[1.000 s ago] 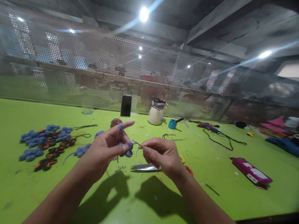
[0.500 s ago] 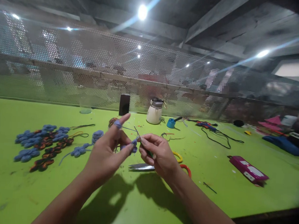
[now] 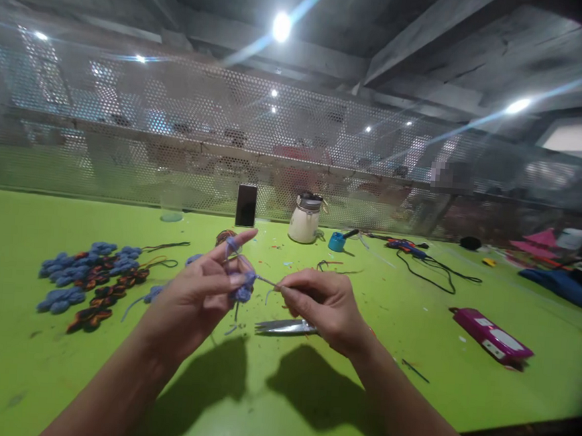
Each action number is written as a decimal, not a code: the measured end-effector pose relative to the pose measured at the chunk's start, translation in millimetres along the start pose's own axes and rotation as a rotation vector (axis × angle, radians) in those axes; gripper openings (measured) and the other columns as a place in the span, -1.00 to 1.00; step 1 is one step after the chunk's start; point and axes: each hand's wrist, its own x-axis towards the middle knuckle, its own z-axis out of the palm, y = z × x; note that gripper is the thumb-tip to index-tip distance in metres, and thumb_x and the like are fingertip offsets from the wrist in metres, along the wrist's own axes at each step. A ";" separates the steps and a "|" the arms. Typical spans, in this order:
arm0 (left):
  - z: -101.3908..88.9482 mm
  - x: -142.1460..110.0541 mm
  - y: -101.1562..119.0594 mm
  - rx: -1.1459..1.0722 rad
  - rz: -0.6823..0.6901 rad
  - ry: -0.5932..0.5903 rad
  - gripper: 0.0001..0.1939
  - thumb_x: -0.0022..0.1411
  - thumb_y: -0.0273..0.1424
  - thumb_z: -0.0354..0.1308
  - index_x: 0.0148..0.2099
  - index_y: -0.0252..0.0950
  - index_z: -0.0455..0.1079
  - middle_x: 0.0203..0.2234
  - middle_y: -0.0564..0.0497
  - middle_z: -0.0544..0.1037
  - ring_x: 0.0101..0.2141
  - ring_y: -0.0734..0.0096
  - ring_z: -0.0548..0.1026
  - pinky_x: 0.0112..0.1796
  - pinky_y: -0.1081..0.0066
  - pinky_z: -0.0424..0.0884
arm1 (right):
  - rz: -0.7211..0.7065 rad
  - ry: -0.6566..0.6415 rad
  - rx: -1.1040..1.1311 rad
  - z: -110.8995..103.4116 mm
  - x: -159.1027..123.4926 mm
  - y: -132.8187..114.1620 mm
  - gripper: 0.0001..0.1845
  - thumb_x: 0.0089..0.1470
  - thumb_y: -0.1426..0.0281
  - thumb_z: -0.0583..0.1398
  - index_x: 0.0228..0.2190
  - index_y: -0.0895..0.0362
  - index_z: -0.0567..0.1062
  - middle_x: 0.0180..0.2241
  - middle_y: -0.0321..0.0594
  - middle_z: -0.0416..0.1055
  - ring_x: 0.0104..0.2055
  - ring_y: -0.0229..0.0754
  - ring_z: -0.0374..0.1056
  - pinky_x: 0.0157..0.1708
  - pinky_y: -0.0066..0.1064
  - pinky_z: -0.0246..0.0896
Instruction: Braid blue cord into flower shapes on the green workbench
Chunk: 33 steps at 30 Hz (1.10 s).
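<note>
Head view: right fingers (image 3: 305,279) in pinch

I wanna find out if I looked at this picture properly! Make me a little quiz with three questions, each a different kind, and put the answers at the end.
1. Pick one: what colour is the yarn piece in the left hand?
A. red
B. bluish purple
C. yellow

2. True or false: the left hand is holding the scissors.

3. Fill in the missing word: in the picture, the little blue pot stands to the ____ of the white jug.

Key:
1. B, bluish purple.
2. False. The scissors lie on the green table, partly hidden by the right hand.
3. right
</note>
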 end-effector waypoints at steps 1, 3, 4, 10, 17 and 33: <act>0.3 0.7 -2.0 0.082 0.002 -0.005 -0.48 -0.02 -0.60 0.20 0.04 -0.27 0.37 -0.45 0.03 0.40 -0.46 0.55 0.32 -0.42 0.54 0.29 | 0.051 -0.028 0.078 1.2 -0.2 -0.1 -0.90 0.01 0.43 0.21 -0.40 0.20 0.52 -0.65 -0.34 0.29 -0.65 -0.41 0.14 -0.67 -0.52 0.04; 0.3 2.0 -5.8 0.270 0.017 -0.031 -0.57 0.01 -0.55 0.20 -0.01 -0.26 0.42 -0.48 0.05 0.39 -0.46 0.53 0.32 -0.41 0.51 0.27 | 0.131 -0.058 0.199 3.5 0.4 1.0 -0.88 0.02 0.39 0.21 -0.40 0.19 0.51 -0.69 -0.39 0.23 -0.70 -0.44 0.06 -0.71 -0.54 -0.04; 0.0 2.5 -7.3 0.359 0.025 -0.052 -0.62 0.03 -0.52 0.20 -0.05 -0.26 0.44 -0.49 0.06 0.39 -0.45 0.51 0.32 -0.40 0.48 0.27 | 0.154 -0.053 0.224 4.4 1.1 2.1 -0.88 0.02 0.37 0.21 -0.41 0.19 0.50 -0.70 -0.39 0.22 -0.71 -0.46 0.04 -0.73 -0.55 -0.07; -2.3 3.9 -9.5 0.659 0.028 -0.160 -0.61 0.05 -0.51 0.15 -0.01 -0.25 0.41 -0.56 0.10 0.32 -0.48 0.46 0.28 -0.41 0.40 0.23 | 0.212 0.001 0.218 5.7 5.9 10.8 -0.84 0.00 0.34 0.22 -0.42 0.21 0.49 -0.71 -0.40 0.23 -0.74 -0.48 -0.01 -0.77 -0.56 -0.17; -2.4 3.2 -10.9 0.420 -0.040 -0.209 -0.20 0.04 -0.59 0.15 0.27 -0.02 -0.04 -0.49 0.12 0.34 -0.48 0.52 0.27 -0.43 0.46 0.22 | 0.310 -0.016 0.213 6.0 8.0 13.9 -0.77 -0.02 0.28 0.23 -0.39 0.23 0.48 -0.72 -0.42 0.22 -0.75 -0.49 -0.03 -0.78 -0.58 -0.18; 0.4 3.5 -6.0 0.246 -0.089 -0.148 -0.08 -0.02 -0.61 0.18 0.30 -0.07 -0.15 -0.49 0.08 0.42 -0.45 0.46 0.34 -0.42 0.45 0.22 | 0.275 -0.041 0.171 5.0 6.4 11.6 -0.79 0.01 0.30 0.21 -0.38 0.21 0.49 -0.71 -0.40 0.24 -0.75 -0.48 0.00 -0.77 -0.59 -0.15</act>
